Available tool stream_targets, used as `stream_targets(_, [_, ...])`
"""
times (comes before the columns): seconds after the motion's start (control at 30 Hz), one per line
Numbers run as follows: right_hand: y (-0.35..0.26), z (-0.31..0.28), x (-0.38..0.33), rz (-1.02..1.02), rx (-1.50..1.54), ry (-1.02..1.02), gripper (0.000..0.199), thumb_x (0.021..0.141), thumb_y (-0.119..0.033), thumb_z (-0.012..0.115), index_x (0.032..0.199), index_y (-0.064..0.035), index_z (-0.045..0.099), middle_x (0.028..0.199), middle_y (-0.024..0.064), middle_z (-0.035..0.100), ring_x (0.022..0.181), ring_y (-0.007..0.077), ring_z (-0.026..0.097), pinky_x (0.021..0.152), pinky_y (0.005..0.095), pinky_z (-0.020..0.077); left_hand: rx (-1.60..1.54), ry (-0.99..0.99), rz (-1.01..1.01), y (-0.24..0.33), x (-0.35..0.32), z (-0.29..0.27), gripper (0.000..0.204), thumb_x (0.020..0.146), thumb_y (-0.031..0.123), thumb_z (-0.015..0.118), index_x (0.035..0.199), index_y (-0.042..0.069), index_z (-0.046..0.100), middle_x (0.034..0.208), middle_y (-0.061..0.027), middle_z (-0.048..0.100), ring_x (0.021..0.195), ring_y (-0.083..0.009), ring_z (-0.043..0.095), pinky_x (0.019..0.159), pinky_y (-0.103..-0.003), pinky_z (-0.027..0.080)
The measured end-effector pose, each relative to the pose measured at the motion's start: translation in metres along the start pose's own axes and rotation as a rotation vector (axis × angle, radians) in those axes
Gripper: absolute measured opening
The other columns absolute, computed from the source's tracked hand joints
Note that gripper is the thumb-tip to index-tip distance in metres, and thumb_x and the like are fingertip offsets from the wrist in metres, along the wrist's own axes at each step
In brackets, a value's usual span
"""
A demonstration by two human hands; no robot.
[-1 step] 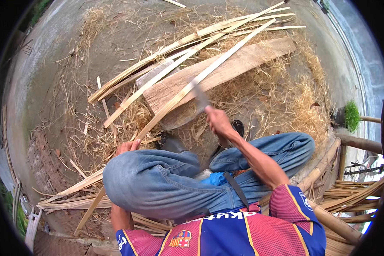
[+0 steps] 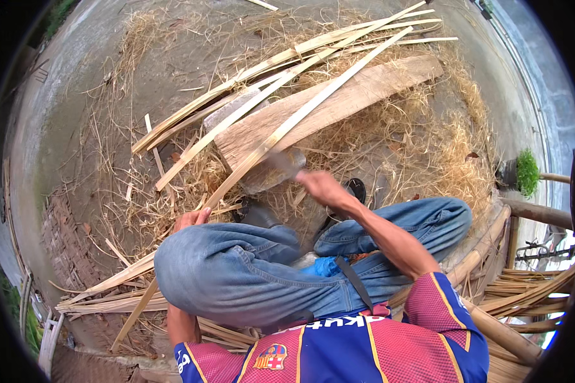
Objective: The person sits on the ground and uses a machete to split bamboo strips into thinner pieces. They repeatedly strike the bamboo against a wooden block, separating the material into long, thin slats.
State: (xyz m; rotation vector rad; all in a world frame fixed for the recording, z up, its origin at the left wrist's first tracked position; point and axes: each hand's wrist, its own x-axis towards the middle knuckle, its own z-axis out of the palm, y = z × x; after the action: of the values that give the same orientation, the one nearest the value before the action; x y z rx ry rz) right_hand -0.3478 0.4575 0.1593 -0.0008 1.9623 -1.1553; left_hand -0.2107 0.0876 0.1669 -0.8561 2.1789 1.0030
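Note:
A long pale bamboo strip [image 2: 329, 94] slants across a wooden board [image 2: 390, 88] from upper right to lower left. Beside my left knee, my left hand [image 2: 191, 219] is closed round the strip, its fingers partly hidden by the knee. My right hand [image 2: 322, 189] grips a knife; the handle is covered by my fist. The knife's blade [image 2: 282, 164] is smeared by motion and lies against or very close to the strip near the board's lower left end. Whether it touches cannot be made out.
Several more bamboo strips [image 2: 236, 83] lie beyond the board, which rests on stone blocks [image 2: 271, 177]. Curly shavings [image 2: 457, 153] litter the ground. Split bamboo [image 2: 118, 303] lies at lower left, more at lower right. A potted plant [image 2: 527, 172] stands at right.
My right hand and the knife have moved down and left along the strip, toward my left hand. The left hand and the strip look unmoved.

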Motion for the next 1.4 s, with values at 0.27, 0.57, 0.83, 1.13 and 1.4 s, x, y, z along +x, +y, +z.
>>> stream_targets(0.27, [0.006, -0.035, 0.016, -0.354, -0.487, 0.598, 0.035, 0.100, -0.036, 0.063, 0.102, -0.0018, 0.062, 0.075, 0.0122, 0.067, 0.060, 0.0242, 0.064, 0.058, 0.0433, 0.0532, -0.035, 0.369, 0.736, 0.025, 0.014, 0.034, 0.047, 0.094, 0.034, 0.074, 0.137, 0.022, 0.063, 0.093, -0.0123, 0.074, 0.082, -0.0252, 0.072, 0.074, -0.040, 0.056])
stream_targets(0.57, [0.014, -0.055, 0.040, -0.027, -0.521, 0.499, 0.047, 0.102, -0.046, 0.059, 0.080, -0.0043, 0.054, 0.058, 0.0093, 0.058, 0.052, 0.0241, 0.059, 0.048, 0.0388, 0.0485, 0.173, 0.326, 0.479, 0.042, 0.017, 0.059, 0.042, 0.099, 0.038, 0.066, 0.139, 0.024, 0.064, 0.095, -0.0170, 0.073, 0.085, -0.0345, 0.071, 0.078, -0.046, 0.055])
stream_targets(0.83, [0.030, -0.054, 0.039, -0.351, -0.622, 0.513, 0.062, 0.104, -0.061, 0.044, 0.072, -0.0081, 0.055, 0.055, 0.0072, 0.045, 0.049, 0.0205, 0.047, 0.048, 0.0389, 0.0410, 0.121, 0.313, 0.530, 0.031, 0.008, 0.051, 0.040, 0.101, 0.038, 0.062, 0.138, 0.023, 0.065, 0.088, -0.0199, 0.070, 0.082, -0.0343, 0.069, 0.075, -0.046, 0.053])
stream_targets(1.13, [0.023, -0.042, 0.041, -0.384, -0.438, 0.438, 0.068, 0.103, -0.065, 0.042, 0.058, -0.0140, 0.039, 0.049, -0.0007, 0.039, 0.041, 0.0152, 0.034, 0.039, 0.0354, 0.0327, -0.009, 0.218, 0.443, 0.042, 0.011, 0.052, 0.037, 0.104, 0.043, 0.054, 0.132, 0.022, 0.069, 0.083, -0.0177, 0.070, 0.078, -0.0312, 0.068, 0.073, -0.045, 0.052])
stream_targets(1.4, [0.027, -0.045, 0.063, -0.543, -0.592, 0.528, 0.062, 0.100, -0.065, 0.048, 0.063, -0.0154, 0.043, 0.053, -0.0030, 0.045, 0.042, 0.0096, 0.039, 0.034, 0.0294, 0.0307, -0.018, 0.057, 0.397, 0.005, 0.017, 0.037, 0.049, 0.105, 0.047, 0.049, 0.090, 0.005, 0.071, 0.070, -0.0109, 0.067, 0.064, -0.0274, 0.062, 0.065, -0.041, 0.048])
